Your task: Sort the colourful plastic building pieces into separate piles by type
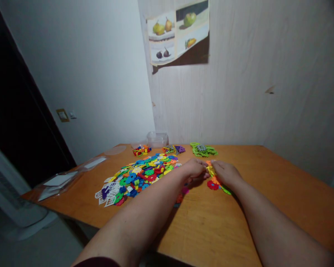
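Observation:
My right hand is closed on a small cluster of orange and yellow interlocking discs at the table's middle right. My left hand is closed with its fingertips up against the cluster's left side; whatever is in its fingers is hidden. A red disc lies just below the cluster, and a lime green disc shows under the right hand. Left of my left forearm spreads a big heap of multicoloured plastic discs and bricks, partly covered by that arm.
White lattice pieces edge the heap. Behind stand a clear plastic box, red and yellow bricks, purple and grey pieces, and green notched pieces. Clear bags lie along the wooden table's left edge.

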Demonstrator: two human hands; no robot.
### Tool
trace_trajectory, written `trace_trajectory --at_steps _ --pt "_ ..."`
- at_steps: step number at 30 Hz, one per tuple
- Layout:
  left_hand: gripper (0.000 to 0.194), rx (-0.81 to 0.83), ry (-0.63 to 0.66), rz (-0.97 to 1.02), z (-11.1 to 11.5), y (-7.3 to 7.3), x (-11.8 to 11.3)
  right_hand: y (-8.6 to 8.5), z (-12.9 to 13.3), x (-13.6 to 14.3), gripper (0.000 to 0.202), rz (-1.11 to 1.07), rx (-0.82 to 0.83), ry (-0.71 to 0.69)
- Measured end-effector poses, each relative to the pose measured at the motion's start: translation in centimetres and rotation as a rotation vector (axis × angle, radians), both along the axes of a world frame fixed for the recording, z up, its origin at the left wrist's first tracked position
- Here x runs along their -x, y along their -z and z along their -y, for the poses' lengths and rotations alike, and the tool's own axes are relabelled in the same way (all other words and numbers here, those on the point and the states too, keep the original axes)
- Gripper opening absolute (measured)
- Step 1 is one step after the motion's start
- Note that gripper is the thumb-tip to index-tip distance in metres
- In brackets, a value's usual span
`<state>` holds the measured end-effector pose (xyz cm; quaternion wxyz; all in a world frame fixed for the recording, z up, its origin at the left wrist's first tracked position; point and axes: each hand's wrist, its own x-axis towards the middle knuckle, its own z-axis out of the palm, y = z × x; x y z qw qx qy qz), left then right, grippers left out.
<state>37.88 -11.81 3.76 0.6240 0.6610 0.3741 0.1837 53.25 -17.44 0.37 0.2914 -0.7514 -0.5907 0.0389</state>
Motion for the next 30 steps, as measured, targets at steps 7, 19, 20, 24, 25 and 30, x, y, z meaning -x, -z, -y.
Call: trace_trajectory --at_steps 7,19,20,24,25,30 --pt "0.023 0.103 0.009 0.068 -0.8 -0.2 3.0 -0.1 0.4 1.3 0.046 0.209 0.072 -0.064" --pt "0.016 -0.792 -0.020 -0.558 -3.9 -5.4 12.5 0.8 0.0 0.4 0.042 0.225 0.070 -0.064" --pt "0.016 -0.848 0.003 -0.626 -4.0 -5.5 13.1 0.8 0.0 0.4 0.042 0.229 0.069 -0.062" --pt "0.008 -0.903 0.052 -0.723 -3.6 -4.9 13.8 0.8 0.0 0.5 0.043 0.242 0.075 -0.053" --pt "0.006 -0.922 0.073 -0.757 -3.4 -4.7 13.7 0.8 -0.1 0.5 0.043 0.244 0.080 -0.053" --pt "0.028 -1.017 0.136 -0.938 -2.3 -3.9 12.6 1.2 -0.3 0.1 0.044 0.227 0.089 -0.061"
